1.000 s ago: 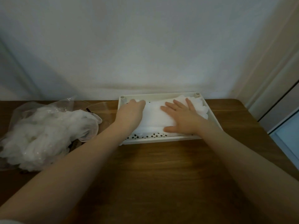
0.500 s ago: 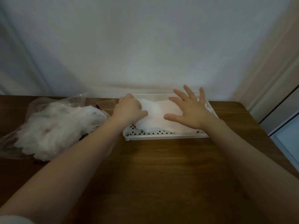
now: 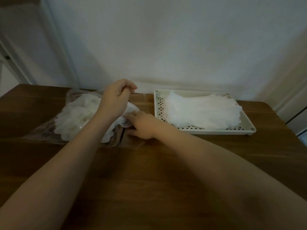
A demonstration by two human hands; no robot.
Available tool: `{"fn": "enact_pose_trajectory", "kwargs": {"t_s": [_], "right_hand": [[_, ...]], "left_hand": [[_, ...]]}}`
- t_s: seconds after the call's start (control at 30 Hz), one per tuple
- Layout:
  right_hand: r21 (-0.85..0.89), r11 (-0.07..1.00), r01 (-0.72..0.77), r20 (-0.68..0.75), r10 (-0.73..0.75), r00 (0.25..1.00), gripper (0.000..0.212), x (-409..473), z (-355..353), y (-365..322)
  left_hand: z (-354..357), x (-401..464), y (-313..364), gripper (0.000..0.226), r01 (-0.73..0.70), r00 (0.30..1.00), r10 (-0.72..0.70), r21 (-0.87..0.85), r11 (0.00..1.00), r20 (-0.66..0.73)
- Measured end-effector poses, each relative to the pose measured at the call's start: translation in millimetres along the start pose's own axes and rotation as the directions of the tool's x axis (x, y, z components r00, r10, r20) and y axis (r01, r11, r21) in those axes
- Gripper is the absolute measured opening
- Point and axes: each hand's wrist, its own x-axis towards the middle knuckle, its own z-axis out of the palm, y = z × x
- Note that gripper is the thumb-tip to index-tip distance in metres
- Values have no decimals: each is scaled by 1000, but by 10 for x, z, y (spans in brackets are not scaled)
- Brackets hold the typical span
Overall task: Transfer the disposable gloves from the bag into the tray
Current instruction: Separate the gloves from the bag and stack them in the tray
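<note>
Disposable gloves in two lots: a loose white heap (image 3: pixel 78 115) inside the clear bag (image 3: pixel 49 130) on the left of the table (image 3: pixel 157 180); a flatter stack (image 3: pixel 202 112) already lying in the perforated tray (image 3: pixel 249 128) on the right, tray and bag well apart. Judged mid-task, at the start of another fetch: plenty left in the bag, some already delivered. At the bag's mouth, a few gloves (image 3: pixel 126 120) spilling out toward the tray. Left hand (image 3: pixel 116 98) raised over that mouth, fingers curled and seemingly pinching the thin upper film of the bag to hold it open; film too faint there to be certain. Right hand (image 3: pixel 142 125) low at the opening, fingertips touching the spilling gloves, fingers loosely bent; no firm hold visible. Next move, as a judgement: close the right fingers round a bunch, draw it clear while keeping the mouth lifted, then carry across to the tray; slippery film likely to drag extra gloves onto the table.
</note>
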Motion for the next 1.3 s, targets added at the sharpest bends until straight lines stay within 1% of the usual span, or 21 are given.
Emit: {"fn": "enact_pose_trajectory", "kwargs": {"t_s": [0.07, 0.13, 0.2, 0.3, 0.37, 0.43, 0.5, 0.57, 0.67, 0.73, 0.8, 0.83, 0.9, 0.97, 1.0, 1.07, 1.1, 1.13, 1.17, 1.2, 1.3], "right_hand": [[-96, 993, -63, -81, 56, 995, 34, 69, 26, -13], [-128, 986, -104, -144, 85, 986, 20, 92, 22, -4], [-124, 987, -99, -158, 79, 984, 16, 44, 42, 30], [-1, 996, -90, -155, 89, 984, 12, -77, 1, 89], [229, 969, -91, -223, 143, 964, 6, -171, -103, 101], [526, 849, -38, -288, 220, 932, 8, -252, -213, 82], [739, 673, 40, -304, 280, 910, 11, -290, -293, 54], [832, 548, 85, -324, 356, 877, 13, -279, -359, 16], [928, 338, 158, -311, 465, 829, 19, -262, -527, 7], [958, 211, 196, -274, 465, 842, 16, -311, -663, 79], [968, 148, 204, -249, 440, 863, 17, -385, -757, 174], [968, 174, 179, -238, 429, 871, 16, -411, -764, 214], [930, 360, 74, -221, 389, 894, 18, -477, -728, 212], [830, 557, -29, -162, 290, 943, 34, -511, -612, 178], [778, 625, -61, -117, 240, 964, 45, -514, -548, 155], [677, 731, -85, -87, 194, 977, 63, -498, -437, 113], [651, 755, -75, -115, 195, 974, 60, -483, -404, 92], [660, 749, -50, -171, 215, 962, 45, -472, -396, 73], [707, 706, -29, -223, 262, 939, 25, -472, -418, 41], [769, 638, -21, -247, 327, 912, 14, -473, -448, 28], [941, 336, 31, -204, 493, 846, 16, -475, -531, 119]], "left_hand": [[-28, -66, -61, 28, 13, 1000, -13, 18, 1000, 27], [-7, -128, -111, 26, 9, 995, -15, 62, 998, 95], [42, -168, -156, 24, -41, 986, 17, 139, 989, 168], [107, -205, -229, 34, -62, 978, 27, 168, 984, 205], [116, -226, -312, 38, -55, 978, 18, 175, 983, 207], [113, -247, -391, 43, -70, 978, 31, 183, 981, 207], [109, -238, -435, 56, -102, 975, 60, 192, 976, 215], [109, -225, -457, 64, -105, 973, 54, 224, 969, 223], [73, -198, -453, 57, -74, 969, -4, 306, 949, 248], [26, -214, -458, 50, -75, 962, -32, 375, 924, 270], [-1, -209, -510, 33, -121, 942, -36, 436, 892, 334], [-7, -212, -523, 27, -125, 925, -54, 437, 891, 376], [-8, -219, -500, 23, -90, 911, -78, 380, 921, 405], [-7, -206, -411, 18, -51, 929, -80, 338, 940, 362], [-12, -191, -348, 15, -48, 941, -72, 341, 939, 331], [-12, -161, -233, 10, -81, 958, -28, 362, 928, 287], [-8, -148, -192, 7, -110, 960, -4, 386, 916, 282], [-6, -140, -150, 4, -141, 958, 20, 405, 903, 287], [6, -134, -129, 6, -153, 956, 31, 406, 901, 292], [13, -138, -114, 10, -139, 957, 21, 394, 909, 289], [-10, -145, -124, 25, -56, 949, -71, 388, 920, 306]]}}
